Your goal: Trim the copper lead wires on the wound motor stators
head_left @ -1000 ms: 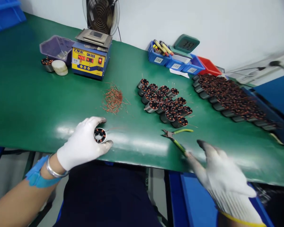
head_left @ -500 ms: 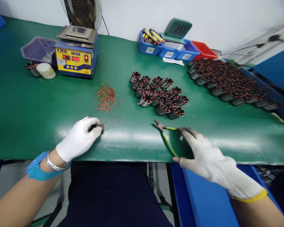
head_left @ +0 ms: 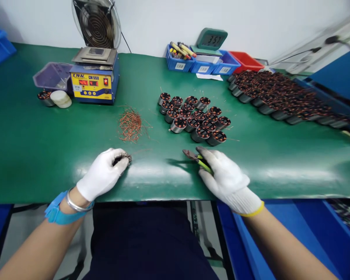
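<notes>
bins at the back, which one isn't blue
The red bin, rightmost in the row against the wall; the bins left of it are all blue.

White knit gloves, blue wrist strap, bangle

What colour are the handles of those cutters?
Yellow-green, on the cutters in the right hand; head view.

We are losing most of the wound stator [head_left: 125, 158] behind the left hand [head_left: 103, 174], and the right hand [head_left: 223, 177] is covering the cutters' [head_left: 196, 158] green handles (only the tip shows). The right edge is cutting off the long stator row [head_left: 282, 97].
</notes>
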Demonstrator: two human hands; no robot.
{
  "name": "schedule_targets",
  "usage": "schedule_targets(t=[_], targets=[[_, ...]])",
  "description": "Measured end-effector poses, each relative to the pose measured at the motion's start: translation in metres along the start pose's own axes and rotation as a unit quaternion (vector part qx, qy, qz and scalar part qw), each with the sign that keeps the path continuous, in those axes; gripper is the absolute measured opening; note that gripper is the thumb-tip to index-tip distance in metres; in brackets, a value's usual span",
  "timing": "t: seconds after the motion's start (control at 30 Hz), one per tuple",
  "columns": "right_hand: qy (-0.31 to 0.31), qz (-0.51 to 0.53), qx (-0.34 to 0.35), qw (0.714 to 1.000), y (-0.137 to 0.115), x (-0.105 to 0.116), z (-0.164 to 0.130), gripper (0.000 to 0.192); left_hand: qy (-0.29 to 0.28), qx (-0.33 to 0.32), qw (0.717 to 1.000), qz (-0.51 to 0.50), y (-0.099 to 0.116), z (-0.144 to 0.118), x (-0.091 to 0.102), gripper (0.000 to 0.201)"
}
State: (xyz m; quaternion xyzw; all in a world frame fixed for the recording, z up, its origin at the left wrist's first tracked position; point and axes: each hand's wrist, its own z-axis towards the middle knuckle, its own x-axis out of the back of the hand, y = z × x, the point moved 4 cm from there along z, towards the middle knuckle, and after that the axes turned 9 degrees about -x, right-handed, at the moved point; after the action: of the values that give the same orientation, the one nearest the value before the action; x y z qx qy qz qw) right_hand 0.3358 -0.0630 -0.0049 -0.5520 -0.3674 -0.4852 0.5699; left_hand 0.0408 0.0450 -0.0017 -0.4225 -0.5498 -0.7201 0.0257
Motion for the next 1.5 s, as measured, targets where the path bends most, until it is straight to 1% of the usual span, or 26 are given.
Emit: schedule_targets(t=[0.03, 0.07, 0.1, 0.13, 0.17, 0.23, 0.27, 0.3, 0.33, 0.37, 0.43, 0.67, 0.9, 1.0, 1.07, 1.1, 1.13, 1.17, 1.2, 1.23, 1.33, 1.37, 1.4, 1.43, 1.47, 1.5], targets=[[-0.006, 0.061, -0.018, 0.998, -0.011, -0.001, 0.001, 0.054, -0.001, 0.002, 1.000, -0.004, -0.001, 0.000, 0.000, 0.023], [-0.036, 0.131, -0.033, 0.990, -0.025, -0.002, 0.002, 0.055, -0.001, 0.004, 1.000, -0.010, -0.002, 0.000, -0.001, 0.022], [-0.098, 0.201, -0.046, 0.973, -0.040, -0.006, 0.004, 0.054, 0.000, 0.006, 1.000, -0.018, -0.003, -0.001, -0.002, 0.022], [-0.188, 0.274, -0.056, 0.941, -0.057, -0.011, 0.006, 0.052, 0.002, 0.009, 1.000, -0.027, -0.004, -0.001, -0.002, 0.022], [-0.284, 0.346, -0.061, 0.892, -0.073, -0.016, 0.007, 0.049, 0.005, 0.012, 0.999, -0.035, -0.005, -0.001, -0.002, 0.023], [-0.436, 0.454, -0.088, 0.772, -0.097, -0.023, 0.011, 0.044, 0.012, 0.021, 0.999, -0.046, -0.006, -0.001, -0.002, 0.024], [-0.482, 0.487, -0.104, 0.721, -0.104, -0.026, 0.013, 0.042, 0.013, 0.026, 0.998, -0.049, -0.006, -0.001, -0.002, 0.025], [-0.510, 0.507, -0.121, 0.684, -0.107, -0.028, 0.016, 0.040, 0.014, 0.030, 0.998, -0.050, -0.006, -0.001, -0.002, 0.025], [-0.524, 0.516, -0.133, 0.664, -0.109, -0.030, 0.019, 0.039, 0.013, 0.031, 0.998, -0.051, -0.005, 0.000, -0.002, 0.026], [-0.529, 0.517, -0.139, 0.658, -0.110, -0.031, 0.022, 0.037, 0.010, 0.030, 0.998, -0.051, -0.005, 0.000, -0.003, 0.026], [-0.535, 0.500, -0.143, 0.666, -0.111, -0.029, 0.024, 0.032, 0.006, 0.025, 0.999, -0.048, -0.004, 0.000, -0.002, 0.026], [-0.541, 0.397, -0.126, 0.731, -0.117, -0.011, 0.027, 0.019, 0.014, 0.013, 0.999, -0.034, -0.005, 0.000, -0.001, 0.026], [-0.517, 0.377, -0.092, 0.763, -0.119, -0.023, 0.032, 0.024, 0.009, -0.006, 1.000, -0.024, -0.004, 0.002, -0.002, 0.024], [-0.508, 0.366, -0.102, 0.773, -0.119, -0.025, 0.033, 0.026, 0.010, -0.001, 1.000, -0.006, -0.001, 0.004, -0.002, 0.024], [-0.503, 0.359, -0.107, 0.779, -0.118, -0.025, 0.032, 0.024, 0.055, 0.015, 0.998, 0.033, 0.001, 0.002, 0.002, 0.023], [-0.502, 0.358, -0.108, 0.780, -0.117, -0.024, 0.032, 0.022, 0.094, 0.027, 0.993, 0.062, 0.001, -0.001, 0.005, 0.029], [-0.503, 0.360, -0.107, 0.778, -0.116, -0.024, 0.032, 0.021, 0.135, 0.040, 0.986, 0.093, 0.001, -0.005, 0.009, 0.041], [-0.506, 0.370, -0.108, 0.772, -0.115, -0.025, 0.033, 0.020, 0.167, 0.052, 0.977, 0.125, 0.000, -0.011, 0.012, 0.056], [-0.506, 0.390, -0.114, 0.760, -0.114, -0.026, 0.035, 0.020, 0.180, 0.059, 0.969, 0.156, 0.000, -0.017, 0.013, 0.067], [-0.505, 0.421, -0.127, 0.743, -0.113, -0.028, 0.038, 0.019, 0.175, 0.057, 0.965, 0.185, -0.001, -0.023, 0.013, 0.070], [-0.485, 0.538, -0.172, 0.668, -0.117, -0.034, 0.054, 0.021, 0.114, -0.002, 0.965, 0.236, -0.002, -0.035, 0.007, 0.047], [-0.477, 0.562, -0.178, 0.652, -0.120, -0.035, 0.060, 0.024, 0.098, -0.038, 0.967, 0.234, 0.000, -0.037, 0.004, 0.042], [-0.473, 0.570, -0.173, 0.649, -0.124, -0.037, 0.067, 0.026, 0.088, -0.079, 0.967, 0.226, 0.002, -0.038, 0.002, 0.039], [-0.472, 0.560, -0.157, 0.663, -0.128, -0.039, 0.072, 0.029, 0.081, -0.122, 0.965, 0.218, 0.005, -0.038, 0.000, 0.040], [-0.471, 0.533, -0.129, 0.691, -0.133, -0.040, 0.075, 0.031, 0.073, -0.163, 0.961, 0.213, 0.008, -0.037, -0.003, 0.041], [-0.468, 0.492, -0.095, 0.728, -0.136, -0.040, 0.078, 0.032, 0.065, -0.201, 0.954, 0.214, 0.011, -0.036, -0.005, 0.042]])
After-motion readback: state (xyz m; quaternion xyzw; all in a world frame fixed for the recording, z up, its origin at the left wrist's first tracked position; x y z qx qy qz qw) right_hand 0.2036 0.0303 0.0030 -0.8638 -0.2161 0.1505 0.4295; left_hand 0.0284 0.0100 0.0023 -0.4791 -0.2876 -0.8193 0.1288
